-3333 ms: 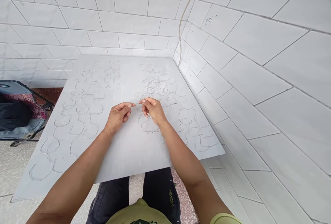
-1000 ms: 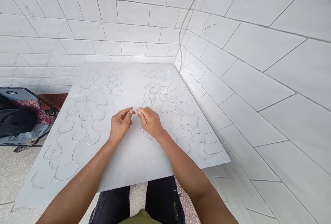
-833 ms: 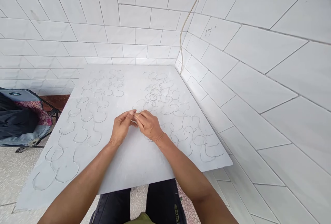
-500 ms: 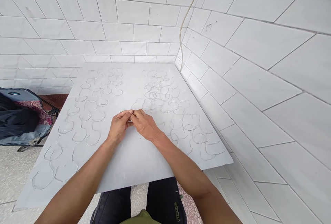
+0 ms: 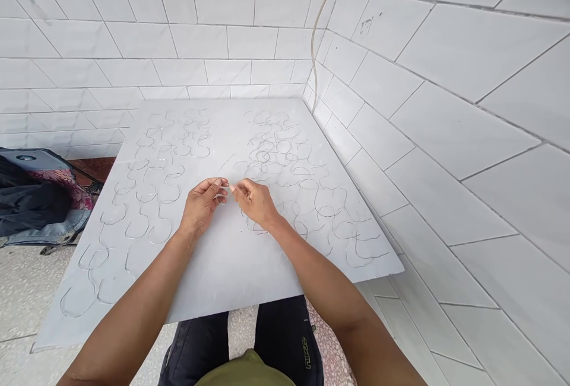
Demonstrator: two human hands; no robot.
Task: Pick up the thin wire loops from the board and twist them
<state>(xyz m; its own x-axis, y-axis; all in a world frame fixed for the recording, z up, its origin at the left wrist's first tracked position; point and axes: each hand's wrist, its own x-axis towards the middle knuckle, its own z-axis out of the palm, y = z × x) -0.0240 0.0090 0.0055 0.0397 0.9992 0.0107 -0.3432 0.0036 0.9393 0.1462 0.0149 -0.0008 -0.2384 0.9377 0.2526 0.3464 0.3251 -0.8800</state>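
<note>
My left hand [image 5: 202, 205] and my right hand [image 5: 257, 202] meet fingertip to fingertip above the middle of a pale grey board. Both are closed in a pinch on a thin wire, of which only short lengths show around the fingers. Left of my hands lie rows of bent, S-shaped wires [image 5: 154, 236], spaced apart. On the right, a looser tangle of curved wires [image 5: 330, 215] overlaps in loops. Most of the held wire is hidden by my fingers or too fine to follow.
The board [image 5: 231, 279] reaches over my knees at its near edge. White tiled walls [image 5: 472, 113] stand behind it and along its right side. A cable [image 5: 314, 47] hangs in the corner. A folding chair [image 5: 84, 220] with dark cloth [image 5: 31, 202] stands at the left.
My fingertips have moved slightly apart, the right hand turning a little outward. The view has shifted slightly. The wires at left lie as before.
</note>
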